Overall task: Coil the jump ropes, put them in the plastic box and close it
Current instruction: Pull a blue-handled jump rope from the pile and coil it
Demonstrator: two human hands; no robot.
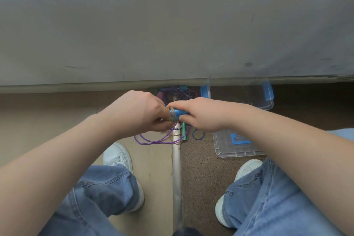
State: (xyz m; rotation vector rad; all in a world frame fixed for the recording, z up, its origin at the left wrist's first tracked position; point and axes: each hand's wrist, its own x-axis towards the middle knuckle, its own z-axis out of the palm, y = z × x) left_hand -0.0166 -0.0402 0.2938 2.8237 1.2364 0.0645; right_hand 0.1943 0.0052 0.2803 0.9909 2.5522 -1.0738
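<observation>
Both grips work together: the right grip [203,116] clasps the handle [182,113] steady so the left grip [141,111], pinching a band [172,114], can bind it.

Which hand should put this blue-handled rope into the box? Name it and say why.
Right. The right hand grips the blue handle, and the open plastic box lies to that side. The left hand pinches the rubber band, farther off.

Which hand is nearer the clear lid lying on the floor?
Right. The right hand sits just left of the lid; the left hand is farther left, beyond the blue rope handle.
</observation>
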